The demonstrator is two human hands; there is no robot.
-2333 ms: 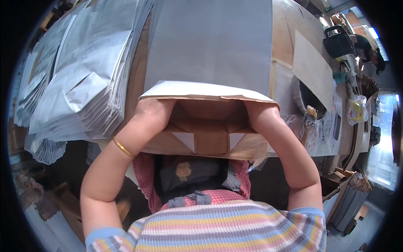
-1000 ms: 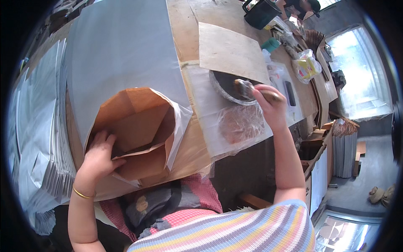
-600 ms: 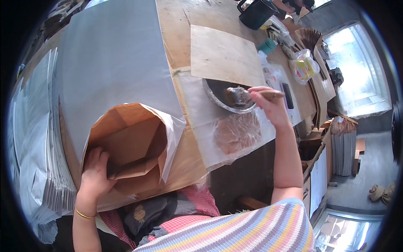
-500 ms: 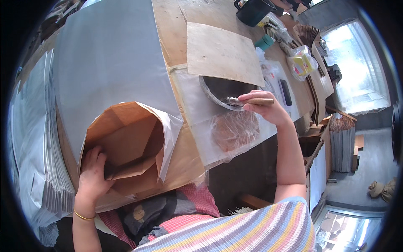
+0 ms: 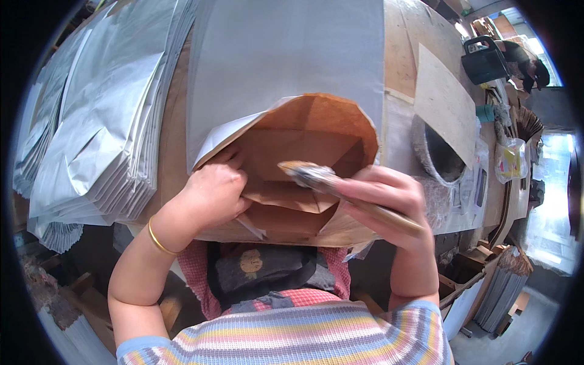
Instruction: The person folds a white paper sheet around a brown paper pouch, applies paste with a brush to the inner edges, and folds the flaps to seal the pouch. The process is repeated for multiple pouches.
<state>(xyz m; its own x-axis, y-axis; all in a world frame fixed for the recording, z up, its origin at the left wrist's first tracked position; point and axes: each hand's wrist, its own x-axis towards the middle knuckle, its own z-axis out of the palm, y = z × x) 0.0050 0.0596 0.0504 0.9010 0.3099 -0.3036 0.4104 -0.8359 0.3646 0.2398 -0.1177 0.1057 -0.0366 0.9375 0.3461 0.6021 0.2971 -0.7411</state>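
Observation:
A large paper bag (image 5: 304,141), white outside and brown inside, lies on the table with its wide mouth toward me. My left hand (image 5: 212,190) is closed on the left side of that mouth, its fingertips curled inside and partly hidden. In my right hand (image 5: 392,193) is a brush (image 5: 313,176) with a wooden handle, its bristle end coated with something pale. The bristles point left, in front of the bag's opening; I cannot tell whether they touch the paper. A dark tub (image 5: 443,155) with a crusted rim stands to the right, partly covered by a flat board (image 5: 444,100).
Stacked white paper bags (image 5: 100,140) fill the left of the table. At the far right are a dark jug (image 5: 485,64) and a plastic packet (image 5: 511,159). Below these, beside the table, stands an open box (image 5: 468,267).
My right hand has carried the brush left from the tub to the bag's mouth. My view has turned right-to-left, so the bag now sits mid-picture; my left hand still holds it.

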